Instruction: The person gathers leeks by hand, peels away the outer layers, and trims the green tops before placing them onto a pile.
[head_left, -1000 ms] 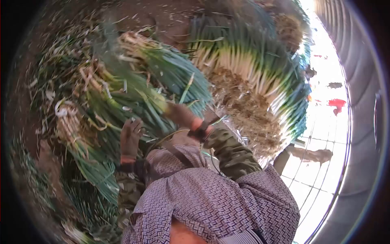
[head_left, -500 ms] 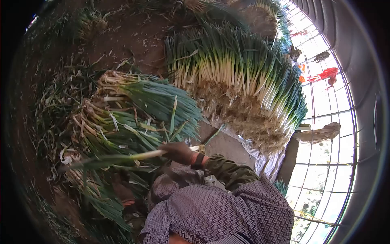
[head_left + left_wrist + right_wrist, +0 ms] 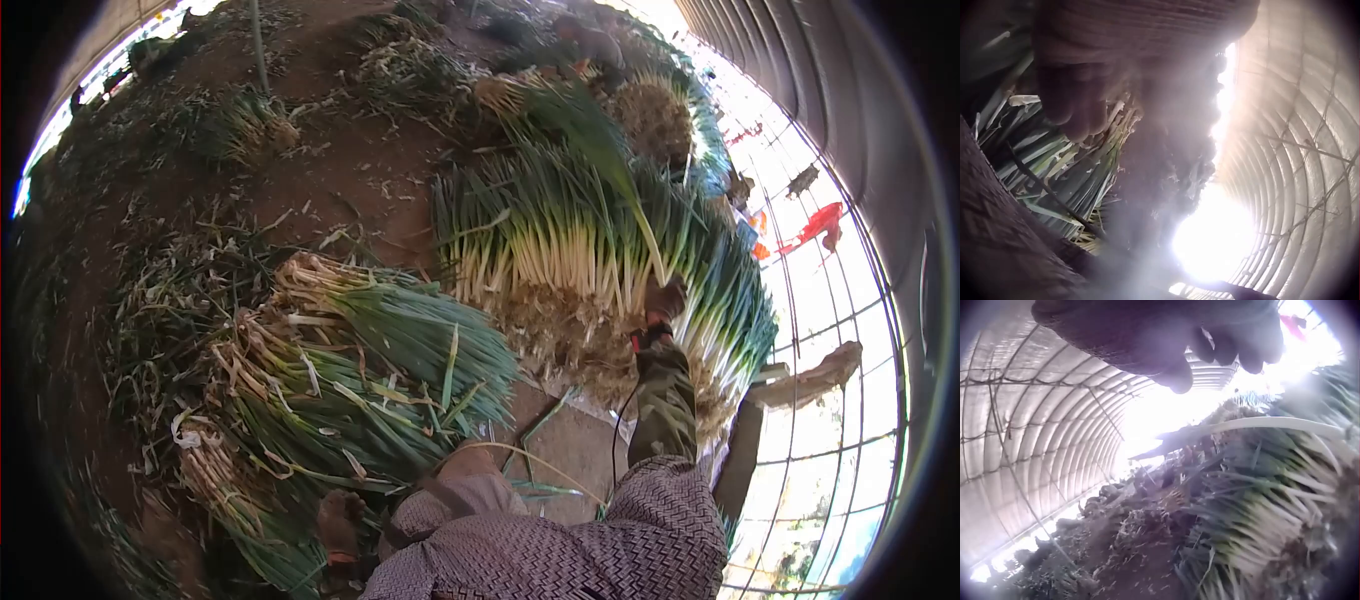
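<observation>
My right hand (image 3: 665, 297) is stretched out over the row of green onions (image 3: 560, 235), at the white end of one long green onion (image 3: 648, 245) lying across the row. In the right wrist view the fingers (image 3: 1250, 353) hang loosely, and that green onion's white stalk passes below them. My left hand (image 3: 340, 520) is low beside my knee, next to the heap of untrimmed green onions (image 3: 400, 330). Its fingers (image 3: 1088, 115) droop in the left wrist view, with nothing seen in them. The row has its roots (image 3: 560, 325) toward me and leaves pointing away.
Loose leaf scraps (image 3: 160, 330) litter the soil at the left. More bunches (image 3: 245, 125) lie farther back. A wire mesh (image 3: 820, 370) and the curved tunnel wall (image 3: 850, 130) run along the right. A thin cord (image 3: 545, 462) crosses near my knee.
My right hand, which gripped a green onion by its white part over my lap, has reached forward and right to the row. The left hand is lower, beside the knee. The head view shifted.
</observation>
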The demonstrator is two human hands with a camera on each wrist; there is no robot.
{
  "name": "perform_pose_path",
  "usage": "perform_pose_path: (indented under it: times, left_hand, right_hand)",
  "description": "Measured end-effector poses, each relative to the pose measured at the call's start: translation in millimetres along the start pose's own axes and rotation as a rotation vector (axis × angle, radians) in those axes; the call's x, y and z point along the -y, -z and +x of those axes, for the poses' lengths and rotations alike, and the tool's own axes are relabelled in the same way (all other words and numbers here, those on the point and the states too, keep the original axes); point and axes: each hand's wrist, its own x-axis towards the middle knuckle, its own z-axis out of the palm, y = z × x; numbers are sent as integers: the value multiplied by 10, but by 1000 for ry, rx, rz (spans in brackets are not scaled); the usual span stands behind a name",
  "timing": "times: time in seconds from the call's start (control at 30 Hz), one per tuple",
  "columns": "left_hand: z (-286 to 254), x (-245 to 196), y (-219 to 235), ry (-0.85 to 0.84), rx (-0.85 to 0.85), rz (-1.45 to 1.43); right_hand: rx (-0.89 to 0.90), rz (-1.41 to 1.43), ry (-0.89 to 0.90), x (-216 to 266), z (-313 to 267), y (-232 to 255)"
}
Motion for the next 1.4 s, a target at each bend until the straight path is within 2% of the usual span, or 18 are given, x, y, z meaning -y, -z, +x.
perform_pose_path:
  times: [0.13, 0.17, 0.2, 0.4, 0.47, 0.57, 0.67, 0.73, 0.8, 0.87, 0.9, 0.93, 0.97, 1.0, 1.1, 1.13, 1.2, 1.4]
  left_hand:
    - [6, 239, 217, 58, -40, -2]
    - [3, 302, 248, 73, -52, -1]
    - [-8, 315, 249, 90, -40, -38]
    - [18, 599, 541, 112, 13, -159]
    - [-66, 720, 670, 84, -144, 34]
    - [-89, 1276, 1304, 168, -283, 84]
    - [-281, 1905, 1940, 430, -576, 47]
    - [-465, 2234, 2133, 610, -759, 114]
    - [-626, 2464, 2302, 415, -672, 618]
    - [-974, 2768, 2492, -199, -213, 1453]
    - [-1031, 2824, 2449, 168, -168, 980]
    - [-1040, 2718, 2549, 66, 268, 1178]
    - [-1016, 2779, 2466, 76, 224, 1116]
    - [-951, 3010, 2399, 159, 68, 925]
    - [-734, 3385, 2287, 365, -367, 212]
    - [-644, 3204, 2236, 422, -315, 87]
    - [-531, 2733, 1837, 416, -446, 36]
    - [-54, 2322, 1927, 305, -297, 129]
  right_hand:
    - [166, 297, 101, 4, -895, -482]
    - [505, -120, 241, 168, -1269, -508]
    - [696, -164, 354, 244, -1746, -597]
    - [1669, 411, 689, 649, -4943, -456]
    - [1786, 326, 911, 1262, -4937, 377]
    - [1830, 190, 1296, 1744, -4875, 941]
    - [1943, 302, 1180, 1652, -4832, 585]
    - [1699, 292, 1036, 1397, -4855, 123]
    - [1606, 214, 914, 1240, -4613, -64]
    - [1487, 233, 1057, 866, -4519, -517]
    - [1509, 196, 1142, 784, -4388, -506]
    - [1529, 163, 1226, 687, -4257, -493]
    - [1363, -63, 1528, -59, -4463, -1506]
    - [1286, -199, 1663, -159, -4437, -1481]
    - [1725, 80, 1009, 117, -4356, -608]
    - [1731, 89, 708, 360, -4326, -98]
    - [1643, 220, 712, 339, -4482, 180]
    - [1712, 278, 785, 575, -4871, 16]
